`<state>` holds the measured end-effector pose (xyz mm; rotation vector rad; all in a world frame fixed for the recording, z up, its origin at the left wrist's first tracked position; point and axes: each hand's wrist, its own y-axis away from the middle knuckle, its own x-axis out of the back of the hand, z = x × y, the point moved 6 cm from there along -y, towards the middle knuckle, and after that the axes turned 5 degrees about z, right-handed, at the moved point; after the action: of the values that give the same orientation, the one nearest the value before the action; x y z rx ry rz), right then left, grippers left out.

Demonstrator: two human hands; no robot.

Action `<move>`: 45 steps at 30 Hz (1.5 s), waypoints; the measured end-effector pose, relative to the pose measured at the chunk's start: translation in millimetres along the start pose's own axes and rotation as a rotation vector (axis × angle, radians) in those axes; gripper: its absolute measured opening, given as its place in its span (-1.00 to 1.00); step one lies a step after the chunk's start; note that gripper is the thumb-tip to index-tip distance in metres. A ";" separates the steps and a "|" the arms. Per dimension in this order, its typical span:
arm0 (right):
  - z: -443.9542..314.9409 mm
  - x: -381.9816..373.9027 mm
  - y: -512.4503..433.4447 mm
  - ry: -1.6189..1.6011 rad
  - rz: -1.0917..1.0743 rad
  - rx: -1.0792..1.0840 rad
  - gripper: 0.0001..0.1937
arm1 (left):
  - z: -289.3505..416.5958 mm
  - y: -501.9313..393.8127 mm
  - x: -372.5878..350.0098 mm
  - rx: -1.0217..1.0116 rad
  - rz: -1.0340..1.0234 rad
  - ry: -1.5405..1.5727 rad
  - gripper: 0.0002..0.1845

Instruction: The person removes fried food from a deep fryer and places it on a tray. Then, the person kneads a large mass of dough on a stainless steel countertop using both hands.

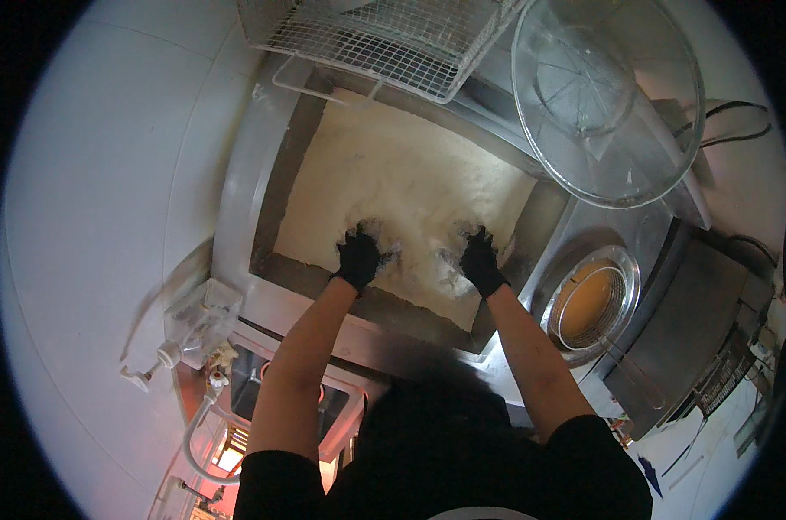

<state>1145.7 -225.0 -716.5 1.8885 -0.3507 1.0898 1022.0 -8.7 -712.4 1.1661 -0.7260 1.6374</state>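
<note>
Pale, flour-like powder [393,156] lies in a wide rectangular stainless steel basin [238,175] in front of me. Both of my hands wear black gloves and press into its near half. My left hand [359,258] is left of centre, its thumb out and its fingers apart, the tips dusted and partly sunk. Farther right, near the basin's right wall, my right hand [483,261] also has its fingers spread into the powder. Loose, ridged powder lies between the hands. No object shows in either hand.
A wire mesh basket [393,52] stands over the basin's far edge. A large clear bowl [607,97] is at the far right. Nearer, a round wire strainer [591,305] sits in a metal bowl with orange-brown contents. A clear pump bottle [201,322] stands left, above a sink [250,383].
</note>
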 end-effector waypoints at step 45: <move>-26.5 -22.4 32.8 -0.092 -0.002 0.418 -0.84 | 64.1 33.7 -31.3 -0.075 -0.772 0.092 -0.68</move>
<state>1098.4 -225.7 -710.5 2.3112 -0.1805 1.1415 1015.9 -87.3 -716.0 1.1166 -0.2169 0.9925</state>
